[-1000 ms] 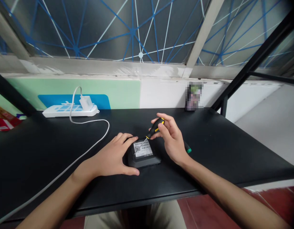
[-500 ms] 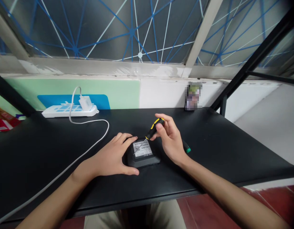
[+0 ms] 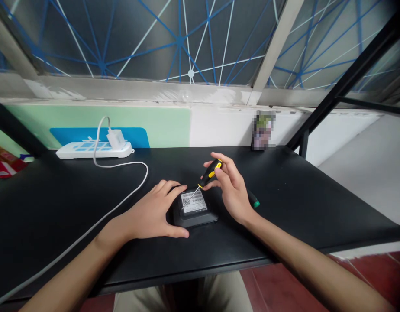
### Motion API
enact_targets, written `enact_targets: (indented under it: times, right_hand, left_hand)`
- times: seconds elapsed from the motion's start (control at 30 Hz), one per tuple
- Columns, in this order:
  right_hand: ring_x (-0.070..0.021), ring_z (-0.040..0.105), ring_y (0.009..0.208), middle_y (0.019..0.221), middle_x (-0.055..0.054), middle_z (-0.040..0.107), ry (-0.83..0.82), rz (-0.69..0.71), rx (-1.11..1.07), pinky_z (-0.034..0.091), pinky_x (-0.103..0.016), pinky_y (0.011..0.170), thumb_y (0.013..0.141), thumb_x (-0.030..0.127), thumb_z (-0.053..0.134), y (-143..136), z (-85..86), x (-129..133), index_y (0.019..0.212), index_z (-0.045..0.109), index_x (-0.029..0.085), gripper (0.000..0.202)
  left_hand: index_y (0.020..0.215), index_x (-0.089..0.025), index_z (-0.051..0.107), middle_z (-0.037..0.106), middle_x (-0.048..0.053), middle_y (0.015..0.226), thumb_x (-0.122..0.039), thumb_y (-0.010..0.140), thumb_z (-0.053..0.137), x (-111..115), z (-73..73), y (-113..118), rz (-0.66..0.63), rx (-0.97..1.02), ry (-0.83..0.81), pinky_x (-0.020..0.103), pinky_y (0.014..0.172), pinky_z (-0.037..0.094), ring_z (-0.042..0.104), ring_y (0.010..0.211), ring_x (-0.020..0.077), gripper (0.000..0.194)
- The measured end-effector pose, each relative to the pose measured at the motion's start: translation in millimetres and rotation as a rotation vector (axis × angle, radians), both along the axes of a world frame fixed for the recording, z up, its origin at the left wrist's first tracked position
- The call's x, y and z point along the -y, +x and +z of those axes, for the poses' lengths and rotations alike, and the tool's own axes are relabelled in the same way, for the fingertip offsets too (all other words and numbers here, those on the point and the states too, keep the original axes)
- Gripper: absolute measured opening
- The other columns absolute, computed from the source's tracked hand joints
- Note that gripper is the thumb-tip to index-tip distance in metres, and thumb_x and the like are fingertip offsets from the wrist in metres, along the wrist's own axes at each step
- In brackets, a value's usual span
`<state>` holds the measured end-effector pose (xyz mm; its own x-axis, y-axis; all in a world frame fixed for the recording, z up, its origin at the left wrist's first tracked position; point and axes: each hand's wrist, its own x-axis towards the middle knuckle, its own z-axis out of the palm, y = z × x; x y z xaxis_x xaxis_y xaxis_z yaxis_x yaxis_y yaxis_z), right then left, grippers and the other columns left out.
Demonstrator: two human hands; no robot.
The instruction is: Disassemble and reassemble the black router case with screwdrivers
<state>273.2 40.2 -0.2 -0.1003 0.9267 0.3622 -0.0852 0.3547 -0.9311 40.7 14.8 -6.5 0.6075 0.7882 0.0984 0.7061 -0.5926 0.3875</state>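
A small dark grey device [image 3: 195, 212] with a white barcode label lies flat on the black desk [image 3: 310, 195]. My left hand [image 3: 151, 214] rests against its left side, thumb along the front edge and fingers at the back corner. My right hand [image 3: 230, 186] pinches a black and yellow screwdriver [image 3: 209, 173] by the handle. The thin shaft slants down to the left and its tip touches the device near the label's left edge.
A white power strip [image 3: 94, 150] with a charger plugged in sits at the back left; its white cable [image 3: 122, 201] runs across the desk toward me. A green-tipped tool [image 3: 253, 200] lies behind my right wrist. A blurred small item [image 3: 263, 130] stands by the wall.
My right hand has shifted its fingers slightly on the screwdriver handle. My left hand and the device have stayed in place.
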Motion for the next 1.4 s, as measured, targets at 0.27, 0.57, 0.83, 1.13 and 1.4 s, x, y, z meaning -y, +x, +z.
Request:
enact_targets:
  times: [0.27,0.57,0.83,1.13,1.4]
  right_hand:
    - [-0.0095,0.056,0.07,0.097,-0.001,0.055,0.018,-0.034,0.039,0.061,-0.025,0.06,0.092,0.048,0.062,-0.6,-1.9,-2.4,0.13,0.054,0.031,0.043]
    - [-0.0114,0.055,0.073,0.085,0.002,0.05,0.083,-0.02,0.02,0.061,-0.023,0.056,0.091,0.038,0.066,-0.2,-2.0,-4.1,0.126,0.058,0.034,0.037]
    - [-0.013,0.069,0.08,0.117,-0.005,0.065,-0.022,0.055,-0.03,0.063,-0.03,0.068,0.095,0.031,0.05,-0.9,1.3,0.7,0.129,0.05,0.03,0.033]
    - [-0.0119,0.059,0.08,0.098,0.0,0.055,0.062,0.032,-0.035,0.064,-0.024,0.061,0.088,0.04,0.07,-0.9,-2.5,-2.4,0.125,0.057,0.035,0.04]
    - [-0.0144,0.07,0.082,0.116,-0.005,0.064,-0.032,0.096,-0.057,0.065,-0.032,0.068,0.092,0.039,0.063,-2.0,1.2,-1.5,0.134,0.044,0.032,0.046]
  left_hand:
    - [0.151,-0.022,0.039,0.046,0.016,0.147,-0.075,0.072,0.072,-0.7,-0.7,-0.7,-0.005,0.011,0.013,0.057,0.11,0.039,0.044,0.132,0.0395,0.101]
    - [0.149,-0.013,0.04,0.044,0.02,0.148,-0.074,0.071,0.073,0.6,4.3,2.9,0.012,-0.036,-0.02,0.056,0.113,0.037,0.042,0.134,0.0399,0.104]
    - [0.15,-0.022,0.041,0.047,0.016,0.147,-0.075,0.072,0.072,0.9,0.9,0.2,0.012,0.011,0.005,0.058,0.109,0.04,0.046,0.131,0.0396,0.1]
    - [0.149,-0.016,0.041,0.045,0.019,0.148,-0.076,0.071,0.072,0.3,3.6,2.2,0.011,-0.034,-0.021,0.057,0.112,0.037,0.043,0.134,0.0404,0.103]
    - [0.149,-0.019,0.041,0.046,0.017,0.147,-0.074,0.072,0.073,1.0,3.1,1.6,0.013,-0.012,-0.007,0.056,0.11,0.039,0.045,0.131,0.0395,0.1]
